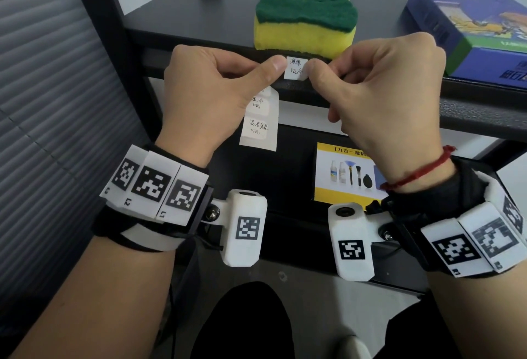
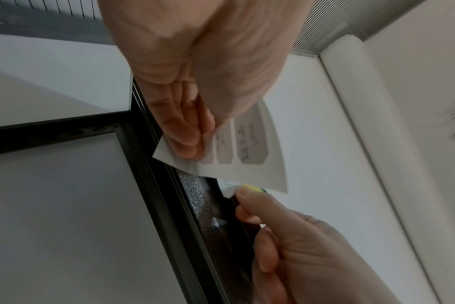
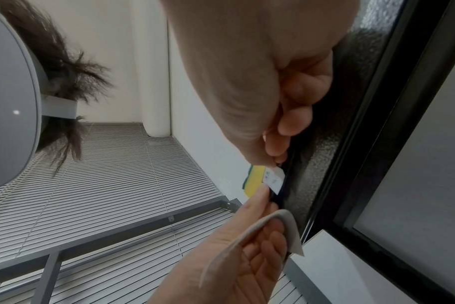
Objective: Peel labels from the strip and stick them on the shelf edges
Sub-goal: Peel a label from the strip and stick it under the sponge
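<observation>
A small white handwritten label [image 1: 295,69] sits against the black shelf edge [image 1: 356,93], directly below the yellow-and-green sponge [image 1: 305,25] on the shelf. The right hand [image 1: 382,85] pinches its right side between thumb and forefinger, the other fingers curled under; that lower right corner looks lifted, not yet flat. The left hand [image 1: 211,88] touches the label's left side with its thumb tip, while its curled fingers clamp the backing strip [image 1: 259,119], which hangs below the palm with at least two labels left on it.

The label is judged to be very light, thin and limp, and tacky on the back, so it would crease or catch on skin easily. It is best held by its outer margins and rubbed down from the middle outward. The strip is just as floppy and curls in the grip.

A blue box [image 1: 467,31] lies on the shelf to the right; a yellow product box [image 1: 345,170] stands on the level below.
</observation>
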`<state>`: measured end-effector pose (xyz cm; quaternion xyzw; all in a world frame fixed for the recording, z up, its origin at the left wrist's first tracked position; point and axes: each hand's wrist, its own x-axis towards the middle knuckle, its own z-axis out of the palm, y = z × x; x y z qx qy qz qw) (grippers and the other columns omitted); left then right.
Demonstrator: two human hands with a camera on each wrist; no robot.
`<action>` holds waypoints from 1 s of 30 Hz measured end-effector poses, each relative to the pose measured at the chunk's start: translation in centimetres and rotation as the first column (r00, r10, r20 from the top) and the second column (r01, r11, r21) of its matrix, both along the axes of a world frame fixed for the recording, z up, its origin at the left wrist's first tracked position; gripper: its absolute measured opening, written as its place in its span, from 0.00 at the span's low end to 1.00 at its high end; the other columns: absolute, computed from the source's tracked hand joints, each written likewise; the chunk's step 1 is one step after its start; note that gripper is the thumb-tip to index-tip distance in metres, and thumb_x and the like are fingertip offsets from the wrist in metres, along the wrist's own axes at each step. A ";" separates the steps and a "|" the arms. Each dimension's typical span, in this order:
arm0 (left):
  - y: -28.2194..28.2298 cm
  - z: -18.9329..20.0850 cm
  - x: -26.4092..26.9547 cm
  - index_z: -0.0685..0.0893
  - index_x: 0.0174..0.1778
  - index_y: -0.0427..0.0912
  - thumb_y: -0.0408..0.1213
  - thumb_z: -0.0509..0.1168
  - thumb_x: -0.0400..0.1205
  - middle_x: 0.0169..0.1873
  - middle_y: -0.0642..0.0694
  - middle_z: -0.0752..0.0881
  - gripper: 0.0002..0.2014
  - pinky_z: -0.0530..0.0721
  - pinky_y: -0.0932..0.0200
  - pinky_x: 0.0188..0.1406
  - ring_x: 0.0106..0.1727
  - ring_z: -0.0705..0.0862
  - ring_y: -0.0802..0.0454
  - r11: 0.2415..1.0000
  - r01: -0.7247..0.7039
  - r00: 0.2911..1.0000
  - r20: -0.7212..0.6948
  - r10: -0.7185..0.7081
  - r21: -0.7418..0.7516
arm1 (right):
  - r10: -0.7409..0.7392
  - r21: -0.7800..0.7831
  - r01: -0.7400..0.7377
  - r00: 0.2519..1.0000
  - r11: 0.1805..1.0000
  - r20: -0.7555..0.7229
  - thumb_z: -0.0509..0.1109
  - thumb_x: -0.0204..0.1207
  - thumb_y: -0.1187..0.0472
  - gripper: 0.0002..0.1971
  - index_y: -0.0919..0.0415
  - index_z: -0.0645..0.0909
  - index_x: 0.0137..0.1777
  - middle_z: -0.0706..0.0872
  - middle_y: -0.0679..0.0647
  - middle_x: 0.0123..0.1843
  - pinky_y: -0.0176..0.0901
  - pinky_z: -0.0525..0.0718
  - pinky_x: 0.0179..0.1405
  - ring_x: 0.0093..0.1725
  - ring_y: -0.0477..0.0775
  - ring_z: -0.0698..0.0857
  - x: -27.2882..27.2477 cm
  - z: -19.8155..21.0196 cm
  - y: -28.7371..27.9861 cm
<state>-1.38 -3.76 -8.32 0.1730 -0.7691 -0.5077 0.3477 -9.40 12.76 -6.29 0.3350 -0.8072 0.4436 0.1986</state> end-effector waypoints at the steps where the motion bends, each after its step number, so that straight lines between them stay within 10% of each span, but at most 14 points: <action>1: 0.0 0.0 0.0 0.94 0.33 0.55 0.61 0.81 0.70 0.30 0.55 0.94 0.14 0.92 0.49 0.46 0.35 0.92 0.56 1.000 -0.002 1.000 -0.002 0.002 0.002 | 0.001 0.006 -0.001 1.000 1.000 0.002 0.73 0.76 0.51 0.17 0.56 0.86 0.27 0.82 0.43 0.18 0.34 0.74 0.32 0.19 0.46 0.82 0.0 0.0 0.0; 30: -0.3 -0.2 0.0 0.95 0.36 0.55 0.55 0.84 0.68 0.34 0.53 0.95 0.10 0.94 0.42 0.51 0.40 0.95 0.51 0.998 0.055 0.998 -0.002 -0.055 0.018 | -0.001 0.036 0.001 1.000 0.999 -0.007 0.76 0.75 0.45 0.18 0.56 0.88 0.29 0.83 0.41 0.19 0.49 0.85 0.41 0.25 0.46 0.85 0.0 0.0 0.4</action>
